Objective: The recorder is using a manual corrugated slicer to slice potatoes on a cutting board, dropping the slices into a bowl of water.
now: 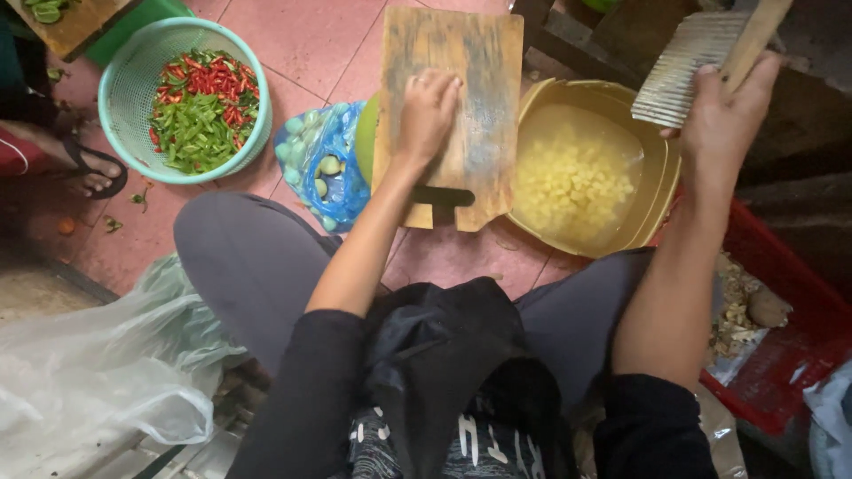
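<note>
Floor work, seen from above a seated person with knees spread, dark trousers, black sleeves.

Far left: a pale green basket [120, 98] on the pink tiled floor [311, 40], holding cut red and green chillies [202, 108]. Left of the basket, someone else's foot in a dark sandal [96, 170]. Near left, a crumpled clear plastic bag [98, 364] lies beside the person's knee.

Just right of the basket, a blue plastic bag [342, 191] lies open with small pale green round vegetables [312, 142] in it, touching the left edge of the board.

Centre: a worn wooden chopping board [479, 62], handle slot toward the person, tipped so that its right edge overlaps the rim of the bowl. The left hand [428, 111] lies flat on the board, fingers together and pressed to the wood, palm down; not wrapped around anything.

Right of the board: a yellow plastic bowl [657, 182] with cloudy water and a heap of pale yellow diced pieces [572, 182] sunk in it.

Above the far right rim of the bowl, the right hand [723, 115] is raised, fingers clamped on the wooden handle of a crinkle-cut blade [688, 66]; the ribbed metal hangs clear over the bowl, not touching the water.

Near right: a red crate [799, 355] with peelings and scraps in it.
</note>
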